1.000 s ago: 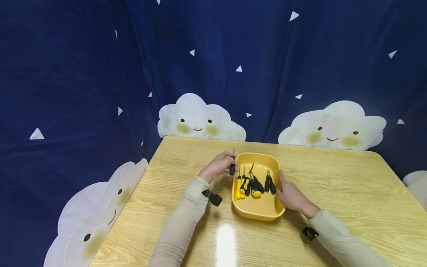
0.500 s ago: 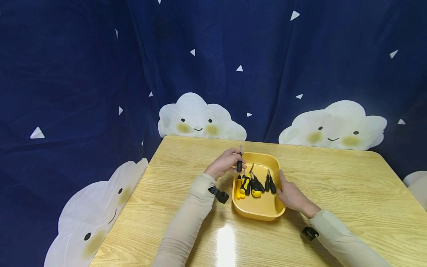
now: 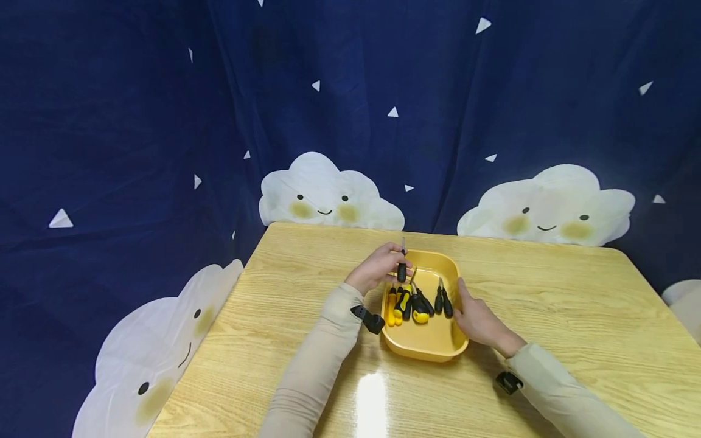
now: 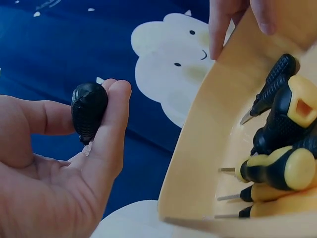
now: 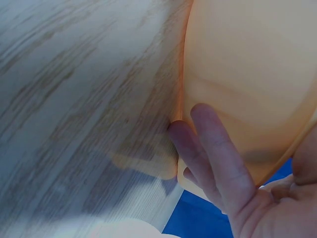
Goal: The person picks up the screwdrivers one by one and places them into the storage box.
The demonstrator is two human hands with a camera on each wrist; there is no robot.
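Note:
My left hand (image 3: pixel 378 267) pinches a black-handled screwdriver (image 3: pixel 402 272) between thumb and fingers, over the back left part of a yellow plastic bin (image 3: pixel 429 344). Its shaft points away; the left wrist view shows the handle end (image 4: pixel 89 110). My right hand (image 3: pixel 483 319) grips the bin's right wall, its fingers (image 5: pixel 223 158) against the outside. Several screwdrivers lie inside: yellow-handled ones (image 3: pixel 391 309) at the left, a yellow-and-black one (image 3: pixel 402 302) beside them, a thick-handled one (image 3: pixel 420 310) in the middle and black ones (image 3: pixel 448 306) toward the right.
The bin stands on a light wood-grain table (image 3: pixel 547 304). Behind hangs a dark blue curtain (image 3: pixel 350 91) printed with white clouds (image 3: pixel 328 194). Both wrists carry black bands with a small device (image 3: pixel 374 322).
My left hand has moved right with the black screwdriver, from beside the bin's left rim to over the bin. My right hand and the bin have stayed in place.

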